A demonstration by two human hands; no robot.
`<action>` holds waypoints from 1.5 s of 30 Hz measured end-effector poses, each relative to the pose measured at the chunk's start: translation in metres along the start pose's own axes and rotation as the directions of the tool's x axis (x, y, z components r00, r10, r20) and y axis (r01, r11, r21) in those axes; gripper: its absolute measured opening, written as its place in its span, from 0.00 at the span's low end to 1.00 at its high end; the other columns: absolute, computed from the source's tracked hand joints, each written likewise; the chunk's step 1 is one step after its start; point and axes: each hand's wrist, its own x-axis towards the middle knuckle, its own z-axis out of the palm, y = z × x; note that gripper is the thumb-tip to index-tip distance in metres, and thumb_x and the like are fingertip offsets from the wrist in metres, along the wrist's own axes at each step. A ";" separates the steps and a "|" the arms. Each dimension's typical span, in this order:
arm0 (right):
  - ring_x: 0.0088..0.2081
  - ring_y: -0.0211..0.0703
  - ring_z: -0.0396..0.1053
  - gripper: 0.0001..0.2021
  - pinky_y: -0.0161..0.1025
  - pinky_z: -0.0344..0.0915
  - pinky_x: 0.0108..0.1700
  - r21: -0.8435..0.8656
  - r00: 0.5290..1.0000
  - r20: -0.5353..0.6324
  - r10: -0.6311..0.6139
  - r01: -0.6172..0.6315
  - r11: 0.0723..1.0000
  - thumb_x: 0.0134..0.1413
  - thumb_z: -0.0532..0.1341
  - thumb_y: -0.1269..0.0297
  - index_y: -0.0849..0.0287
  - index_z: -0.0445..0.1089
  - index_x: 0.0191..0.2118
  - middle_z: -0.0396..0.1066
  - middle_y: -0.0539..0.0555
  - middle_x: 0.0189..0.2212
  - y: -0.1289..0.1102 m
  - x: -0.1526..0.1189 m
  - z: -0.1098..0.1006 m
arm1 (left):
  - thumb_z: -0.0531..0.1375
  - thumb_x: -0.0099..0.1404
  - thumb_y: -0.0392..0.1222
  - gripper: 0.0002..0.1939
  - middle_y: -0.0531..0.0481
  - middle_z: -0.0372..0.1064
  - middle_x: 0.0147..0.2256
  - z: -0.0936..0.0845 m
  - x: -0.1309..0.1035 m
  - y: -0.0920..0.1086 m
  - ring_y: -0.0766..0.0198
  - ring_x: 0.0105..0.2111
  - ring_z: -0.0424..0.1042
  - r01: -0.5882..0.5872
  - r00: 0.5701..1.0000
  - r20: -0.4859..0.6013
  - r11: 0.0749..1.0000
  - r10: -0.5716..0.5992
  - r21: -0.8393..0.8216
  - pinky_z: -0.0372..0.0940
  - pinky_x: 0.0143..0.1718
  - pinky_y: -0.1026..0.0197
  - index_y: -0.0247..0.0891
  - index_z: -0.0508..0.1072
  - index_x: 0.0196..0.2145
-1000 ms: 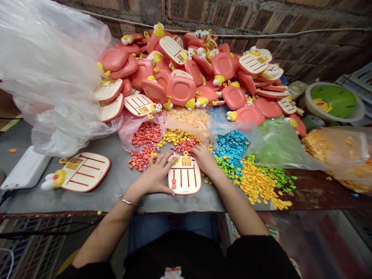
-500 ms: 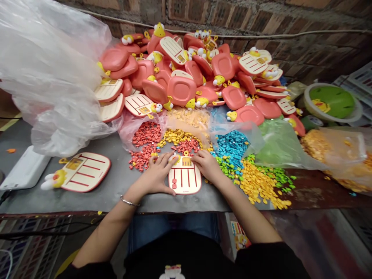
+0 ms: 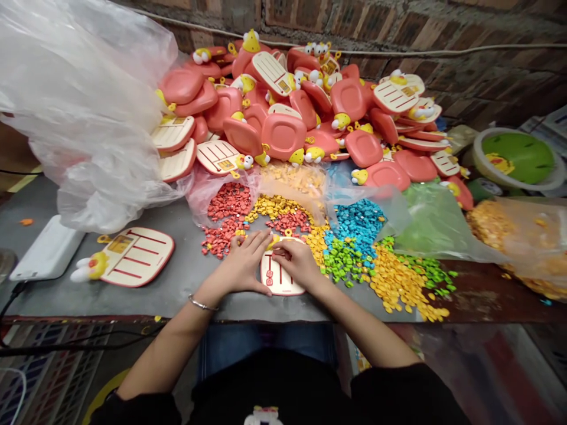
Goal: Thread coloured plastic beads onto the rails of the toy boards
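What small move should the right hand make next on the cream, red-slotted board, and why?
Probably lower the right hand, fingertips bunched, toward the upper end of the leftmost red slot: they are close by, two small red pieces sit lower along it, and the left hand rests against the cream plastic board. Whether the fingertips hold a piece is hidden.

Just below centre, a board [image 3: 278, 284] lies on the table [image 3: 239, 308], the left hand [image 3: 243, 262] at its left edge, the right hand [image 3: 299, 262] over it. Behind spread pieces [image 3: 357, 227], then piled boards [image 3: 283, 139] before a wall [image 3: 487, 74]; a bag [image 3: 101, 147] fills the upper left.
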 end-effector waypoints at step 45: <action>0.43 0.45 0.70 0.06 0.43 0.67 0.46 0.151 1.000 0.017 -0.019 0.017 0.988 0.57 0.60 0.69 0.58 0.75 0.36 0.71 0.56 0.39 0.025 0.003 -0.063 | 0.61 0.43 0.78 0.63 0.34 0.42 0.68 -0.001 -0.001 -0.001 0.32 0.62 0.46 -0.016 1.000 0.006 1.000 0.016 0.003 0.45 0.56 0.39 0.43 0.51 0.69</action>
